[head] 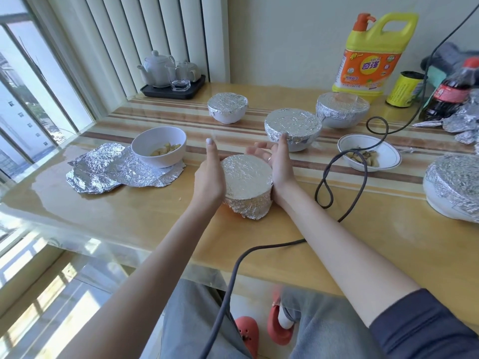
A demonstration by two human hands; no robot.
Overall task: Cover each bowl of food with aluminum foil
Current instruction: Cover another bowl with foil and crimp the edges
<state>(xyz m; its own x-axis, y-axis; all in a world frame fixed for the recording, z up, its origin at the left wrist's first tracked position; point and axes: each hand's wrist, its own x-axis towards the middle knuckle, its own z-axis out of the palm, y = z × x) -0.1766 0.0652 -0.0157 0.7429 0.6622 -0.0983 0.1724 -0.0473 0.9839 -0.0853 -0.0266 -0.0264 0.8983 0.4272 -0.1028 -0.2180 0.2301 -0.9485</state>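
Here the table [134, 216] filled most of the frame, its covered bowls pushed to the upper right, likely out of the way. At centre sat the foil-wrapped bowl [246, 185], flanked by the left hand [210, 177] and right hand [278, 164], palms flat against its sides, seemingly to smooth the foil under the rim. Fingers were straight, gripping nothing, reaching past the bowl's far edge. Left of centre an uncovered bowl [159, 146] stood on a loose foil sheet [103, 169]; another open bowl [370, 154] lay right.
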